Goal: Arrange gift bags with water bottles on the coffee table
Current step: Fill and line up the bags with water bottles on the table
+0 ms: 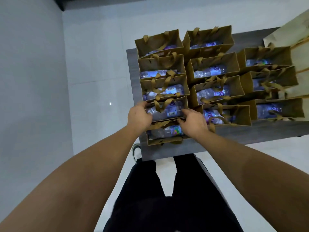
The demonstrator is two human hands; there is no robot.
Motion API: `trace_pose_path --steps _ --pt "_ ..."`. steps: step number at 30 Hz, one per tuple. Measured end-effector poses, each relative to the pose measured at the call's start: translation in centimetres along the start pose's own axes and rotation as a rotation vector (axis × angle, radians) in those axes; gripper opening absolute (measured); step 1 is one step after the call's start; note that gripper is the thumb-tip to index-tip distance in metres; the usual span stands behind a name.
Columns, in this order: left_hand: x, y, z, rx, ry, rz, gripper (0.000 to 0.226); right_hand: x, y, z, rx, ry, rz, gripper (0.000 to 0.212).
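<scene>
Several brown paper gift bags stand in three rows on the grey coffee table (250,133), each with a clear water bottle lying inside. In the left row, the second bag from the front (177,99) holds a bottle (164,113) with a barcode label. My left hand (139,114) grips that bag's left end. My right hand (194,120) holds its right front corner, fingers curled at the rim. The front bag (164,141) sits just below my hands, its bottle (165,131) partly hidden by them.
Pale cream bags (284,32) lie at the table's far right edge. White tiled floor (93,91) surrounds the table on the left and front. My legs in dark trousers (167,198) and one shoe (136,152) are at the table's near edge.
</scene>
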State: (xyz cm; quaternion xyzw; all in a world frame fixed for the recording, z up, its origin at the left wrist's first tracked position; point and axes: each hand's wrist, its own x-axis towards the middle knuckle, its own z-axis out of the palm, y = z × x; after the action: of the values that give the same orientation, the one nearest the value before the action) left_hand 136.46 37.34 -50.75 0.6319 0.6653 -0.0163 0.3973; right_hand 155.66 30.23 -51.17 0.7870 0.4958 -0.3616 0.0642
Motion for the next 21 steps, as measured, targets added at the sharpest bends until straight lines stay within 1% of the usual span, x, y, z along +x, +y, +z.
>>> trace_pose_path --steps 3,6,9,11,12,15,16,17,19,21 --pt "-1.6 -0.9 1.1 0.023 -0.003 0.064 0.035 -1.5 1.0 2.1 0.064 -0.050 0.026 0.061" --pt "-3.4 -1.5 2.3 0.022 -0.013 0.015 0.038 -2.4 2.0 2.7 0.074 -0.086 0.007 0.072" --pt "-4.9 -1.7 3.8 0.016 0.005 -0.033 0.036 -2.4 2.6 2.4 0.050 -0.092 -0.047 0.073" --pt "-5.5 -1.8 4.8 0.003 0.056 -0.048 0.034 -2.3 3.0 2.2 0.020 -0.085 -0.090 0.069" --pt "-5.8 -1.7 5.3 -0.013 0.075 -0.057 0.034 -2.4 3.4 2.2 -0.008 -0.055 -0.122 0.065" --pt "-7.0 -1.7 6.6 -0.055 0.126 -0.057 0.041 -3.2 4.6 2.2 -0.180 0.159 -0.288 0.045" --pt "-7.5 -1.8 7.1 -0.049 0.148 -0.052 0.045 -3.6 5.0 2.3 -0.234 0.208 -0.366 0.040" --pt "-8.1 -2.0 7.5 -0.038 0.172 -0.053 0.050 -4.0 5.3 2.6 -0.273 0.213 -0.434 0.038" --pt "-9.0 -2.7 8.4 -0.017 0.222 -0.041 0.058 -4.5 5.7 3.5 -0.366 0.124 -0.501 0.042" --pt "-9.5 -3.5 9.3 -0.019 0.230 -0.028 0.059 -4.4 5.9 4.6 -0.454 0.013 -0.466 0.046"
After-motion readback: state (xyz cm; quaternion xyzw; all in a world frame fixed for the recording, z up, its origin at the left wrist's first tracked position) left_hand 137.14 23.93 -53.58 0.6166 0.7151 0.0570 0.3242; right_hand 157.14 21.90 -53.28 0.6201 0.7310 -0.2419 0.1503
